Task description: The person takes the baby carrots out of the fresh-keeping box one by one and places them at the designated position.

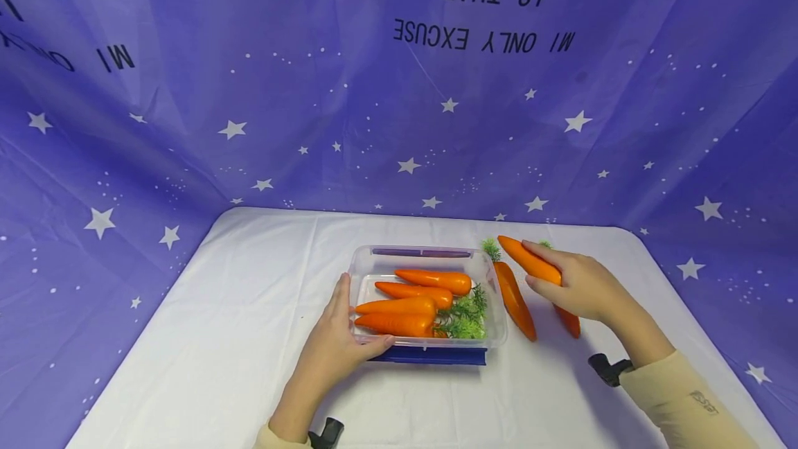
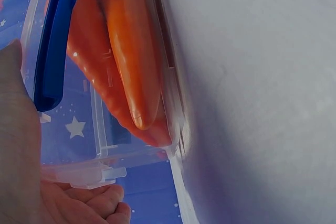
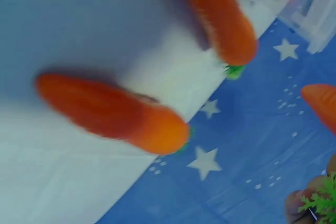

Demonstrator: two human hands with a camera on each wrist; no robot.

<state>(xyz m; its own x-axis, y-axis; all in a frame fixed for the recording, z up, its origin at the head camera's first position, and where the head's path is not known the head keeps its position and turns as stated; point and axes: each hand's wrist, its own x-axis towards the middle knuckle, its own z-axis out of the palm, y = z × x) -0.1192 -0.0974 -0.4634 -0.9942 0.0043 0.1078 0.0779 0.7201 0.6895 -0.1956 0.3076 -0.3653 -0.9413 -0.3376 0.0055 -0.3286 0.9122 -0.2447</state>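
A clear plastic box (image 1: 497, 314) stands on the white cloth, with several orange carrots (image 1: 430, 280) inside, their green leafy tops at its right end. My left hand (image 1: 329, 348) grips the box at its front left corner, thumb along the front rim and fingers against the left wall. Over to the right, my right hand (image 1: 582, 286) holds another carrot (image 1: 528, 260) raised above the cloth, tip pointing away to the left. The right wrist view shows this carrot's tip (image 3: 321, 100) and part of its leafy top (image 3: 324, 200).
Two more carrots lie right of the box: one carrot (image 1: 516, 303) beside its wall, the other carrot (image 1: 569, 322) partly hidden under my right hand. A blue latch flap (image 1: 436, 356) hangs open at the box's front. Purple star-printed fabric (image 1: 374, 123) surrounds the table.
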